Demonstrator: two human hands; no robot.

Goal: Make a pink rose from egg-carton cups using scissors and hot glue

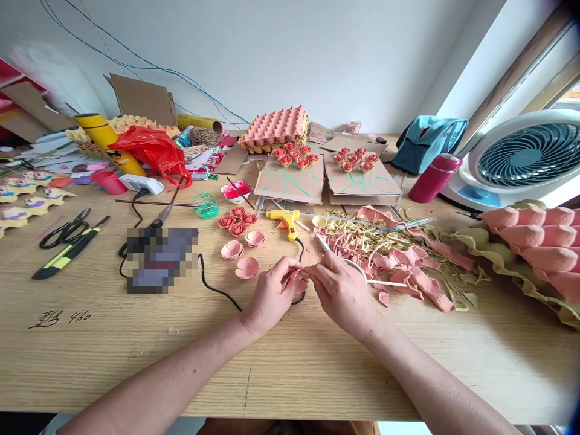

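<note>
My left hand and my right hand meet over the wooden table, both pinched on one small pink paper piece held between them. The piece is mostly hidden by my fingers. Just behind my hands stands a yellow glue gun with its black cord running past my left hand. Several finished pink paper flowers lie to the left of it. A heap of pink and yellow egg-carton scraps lies right of my right hand, with white-handled scissors in it.
Two cardboard sheets with red flowers lie at the back, with pink egg trays behind them. More egg trays are at the right, beside a fan and a red bottle. Black scissors, a utility knife and a red bag are at the left.
</note>
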